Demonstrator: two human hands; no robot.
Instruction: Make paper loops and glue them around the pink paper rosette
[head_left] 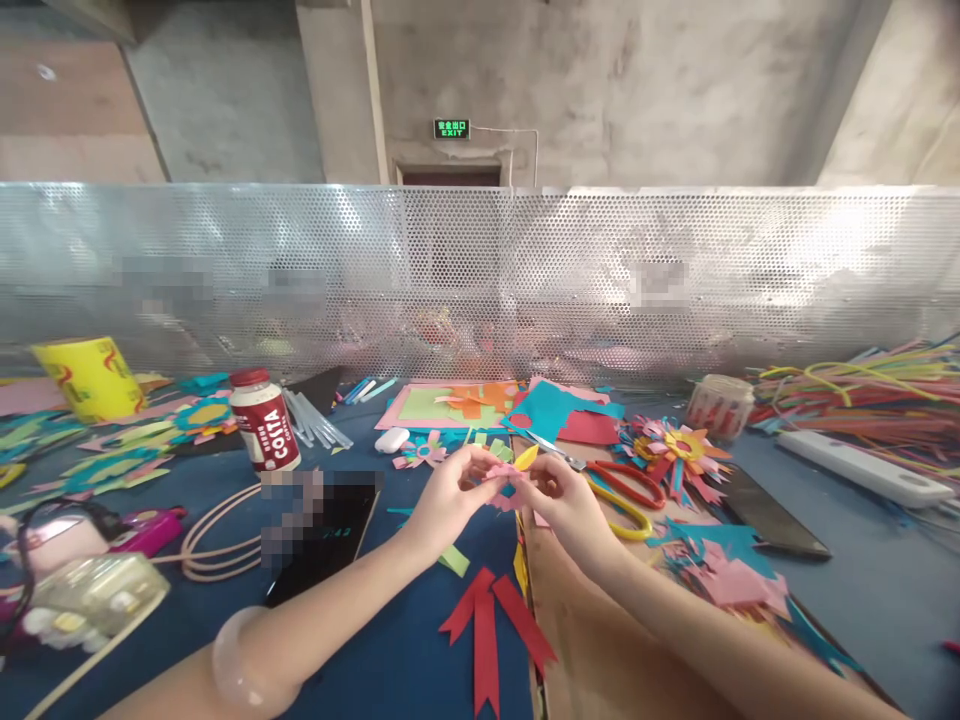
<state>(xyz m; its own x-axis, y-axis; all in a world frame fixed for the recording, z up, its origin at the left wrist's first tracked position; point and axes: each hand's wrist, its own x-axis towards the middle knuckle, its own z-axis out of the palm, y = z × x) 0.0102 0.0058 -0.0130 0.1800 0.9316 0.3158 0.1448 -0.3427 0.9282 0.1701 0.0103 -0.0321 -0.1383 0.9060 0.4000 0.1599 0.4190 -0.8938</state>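
My left hand and my right hand meet at the middle of the table, both with fingers pinched on a small paper flower. Pink and blue paper shows in it, and a yellow pointed petal rises between the two hands. The fingers hide much of the flower. Just below lie cut red paper ribbons with notched ends. A light green paper strip rests under my left wrist. Scissors with red and yellow handles lie to the right of my right hand.
A Costa bottle, a phone and a coiled cable stand or lie on the left. Coloured paper sheets are at the back. Finished paper flowers, a dark phone and a power strip sit right.
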